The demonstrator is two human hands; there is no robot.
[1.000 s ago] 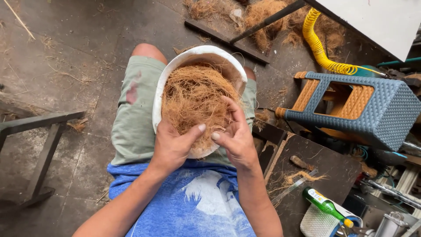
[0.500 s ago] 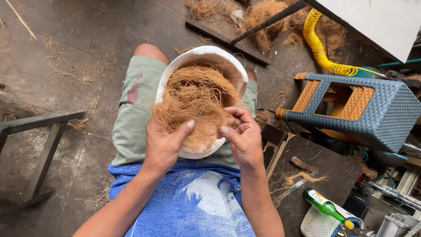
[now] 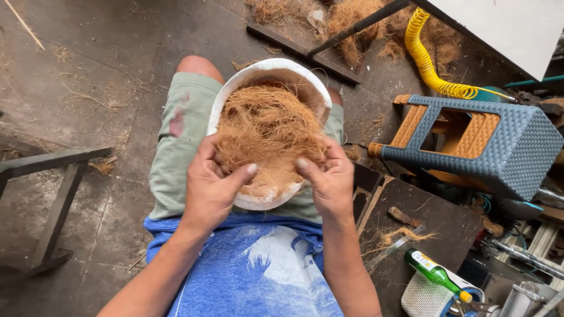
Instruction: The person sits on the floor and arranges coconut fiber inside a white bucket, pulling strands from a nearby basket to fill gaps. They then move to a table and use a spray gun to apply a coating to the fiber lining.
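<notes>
A white round bowl (image 3: 288,69) rests on my lap, filled with a mound of brown coconut fibre (image 3: 267,132). My left hand (image 3: 211,188) grips the fibre's left near side, thumb pointing right across it. My right hand (image 3: 332,179) holds the fibre's right near side, fingers dug into the strands. Both hands lift the wad slightly off the bowl's near rim. I sit in green shorts and a blue shirt.
A blue and orange woven plastic stool (image 3: 476,141) lies on its side at right, with a yellow coiled hose (image 3: 429,67) behind it. A green bottle (image 3: 432,271) lies at lower right. A dark metal frame (image 3: 53,176) stands left. Loose fibre piles (image 3: 352,23) lie on the floor ahead.
Both hands moved from pressing the fibre's near edge to gripping its sides, and the wad has been raised and pulled toward me.
</notes>
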